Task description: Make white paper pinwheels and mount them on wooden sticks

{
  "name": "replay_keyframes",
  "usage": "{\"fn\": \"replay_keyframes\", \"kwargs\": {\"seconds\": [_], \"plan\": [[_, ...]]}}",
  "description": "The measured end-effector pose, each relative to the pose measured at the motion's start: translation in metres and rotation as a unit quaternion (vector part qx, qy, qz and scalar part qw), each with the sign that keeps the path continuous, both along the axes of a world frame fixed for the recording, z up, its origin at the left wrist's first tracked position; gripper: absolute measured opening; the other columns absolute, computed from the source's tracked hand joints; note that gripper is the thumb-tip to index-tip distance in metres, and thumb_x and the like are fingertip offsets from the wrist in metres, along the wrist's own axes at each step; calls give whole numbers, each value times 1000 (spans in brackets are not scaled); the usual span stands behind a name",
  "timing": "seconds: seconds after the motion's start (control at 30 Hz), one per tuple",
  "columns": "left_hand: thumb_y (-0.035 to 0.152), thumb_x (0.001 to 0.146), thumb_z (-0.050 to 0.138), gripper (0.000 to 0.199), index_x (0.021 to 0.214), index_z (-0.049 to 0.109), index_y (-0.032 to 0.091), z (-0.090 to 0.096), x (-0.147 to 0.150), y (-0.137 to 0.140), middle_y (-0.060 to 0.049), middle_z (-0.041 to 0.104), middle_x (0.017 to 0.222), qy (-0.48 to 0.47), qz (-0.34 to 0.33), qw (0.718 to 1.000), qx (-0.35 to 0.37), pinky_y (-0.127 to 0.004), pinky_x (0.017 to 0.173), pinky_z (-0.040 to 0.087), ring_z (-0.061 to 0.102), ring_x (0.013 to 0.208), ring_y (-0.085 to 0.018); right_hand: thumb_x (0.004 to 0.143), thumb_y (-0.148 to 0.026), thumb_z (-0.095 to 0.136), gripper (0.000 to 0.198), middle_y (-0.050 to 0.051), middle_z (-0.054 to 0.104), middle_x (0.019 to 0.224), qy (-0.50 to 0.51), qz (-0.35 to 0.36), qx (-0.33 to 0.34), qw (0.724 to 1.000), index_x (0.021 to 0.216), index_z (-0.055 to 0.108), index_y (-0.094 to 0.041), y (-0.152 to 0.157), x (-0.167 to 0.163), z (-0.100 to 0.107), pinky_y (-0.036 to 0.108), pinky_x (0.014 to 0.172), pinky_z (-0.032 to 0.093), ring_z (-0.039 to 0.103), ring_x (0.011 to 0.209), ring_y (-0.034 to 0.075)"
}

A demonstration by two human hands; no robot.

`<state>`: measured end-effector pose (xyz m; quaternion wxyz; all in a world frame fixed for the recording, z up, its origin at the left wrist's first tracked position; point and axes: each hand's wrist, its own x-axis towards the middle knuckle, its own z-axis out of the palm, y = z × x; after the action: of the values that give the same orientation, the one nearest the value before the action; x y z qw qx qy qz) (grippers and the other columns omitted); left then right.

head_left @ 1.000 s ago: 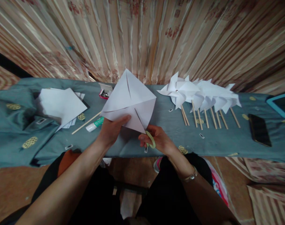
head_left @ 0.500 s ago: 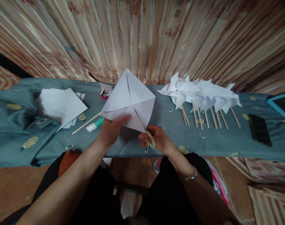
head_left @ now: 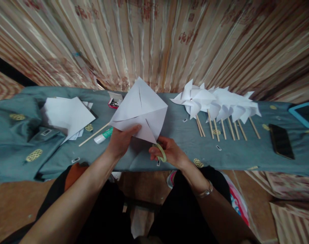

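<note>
A white square of paper [head_left: 151, 98], slit inward from its corners, is held up above the table in front of me. My left hand [head_left: 122, 140] grips its lower left side, thumb on top and the other fingers hidden beneath. My right hand [head_left: 168, 150] is closed round the yellow-green handles of a pair of scissors [head_left: 162, 153], just under the paper's near corner. The blades are hidden by the paper and the hand. Left of the paper lie a wooden stick [head_left: 94, 134] and a glue stick [head_left: 103, 135].
White paper pinwheels [head_left: 195, 98] on wooden sticks lie in a row at right. A stack of paper sheets [head_left: 68, 113] sits at left, and a small box of metal pins [head_left: 115, 101] behind. A phone [head_left: 281, 140] and a blue-framed device [head_left: 304, 113] lie far right. A curtain [head_left: 159, 44] hangs behind the table.
The right hand and scissors have shifted very slightly left and down at the paper's near corner. The paper's far tip has dipped a little. Both hands keep their hold.
</note>
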<state>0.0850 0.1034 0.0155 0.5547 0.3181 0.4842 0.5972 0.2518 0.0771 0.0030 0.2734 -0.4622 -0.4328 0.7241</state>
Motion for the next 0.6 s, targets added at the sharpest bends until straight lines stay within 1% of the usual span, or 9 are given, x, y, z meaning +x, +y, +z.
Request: {"fn": "replay_keyframes", "kwargs": {"seconds": [0.1,0.23,0.33,0.47,0.53,0.6], "plan": [[24,58,82,49,106,70,22,0,-3,3,-4,76,96,-2,9,1000,6,-40,90,56,69,102,-28,57,-53,87,54,-3,66,56,-1,22,-4,1000,88,63,-16,-1,1,1,20,43,39,54,47,9],[23,57,83,51,106,70,23,5,-10,10,-3,77,93,-11,32,999,20,-41,94,55,68,107,-29,57,-55,87,56,-3,66,57,-15,50,-16,999,90,64,-16,-1,4,2,20,45,41,54,48,8],[25,54,85,55,107,69,24,10,-14,15,-2,77,93,-22,48,998,45,-40,95,54,67,109,-28,59,-58,85,53,-1,67,60,-25,80,1,996,85,66,-15,2,13,4,21,49,43,56,51,8],[24,50,86,61,109,69,22,13,-19,17,-4,77,98,-18,65,997,46,-40,92,55,68,105,-28,60,-55,86,50,-1,67,61,-44,131,23,990,83,67,-14,9,34,11,22,53,46,59,54,10],[22,49,86,63,109,69,21,13,-20,17,-5,77,98,-28,63,997,41,-39,91,55,69,102,-27,59,-57,86,51,-1,67,62,-41,132,42,990,82,67,-15,14,45,15,22,53,44,58,54,10],[19,48,87,63,109,69,21,13,-21,17,-5,77,97,-38,56,997,38,-37,90,55,70,99,-25,60,-62,83,54,0,67,62,-35,102,73,992,81,67,-14,18,54,18,22,52,43,55,53,9]]}}
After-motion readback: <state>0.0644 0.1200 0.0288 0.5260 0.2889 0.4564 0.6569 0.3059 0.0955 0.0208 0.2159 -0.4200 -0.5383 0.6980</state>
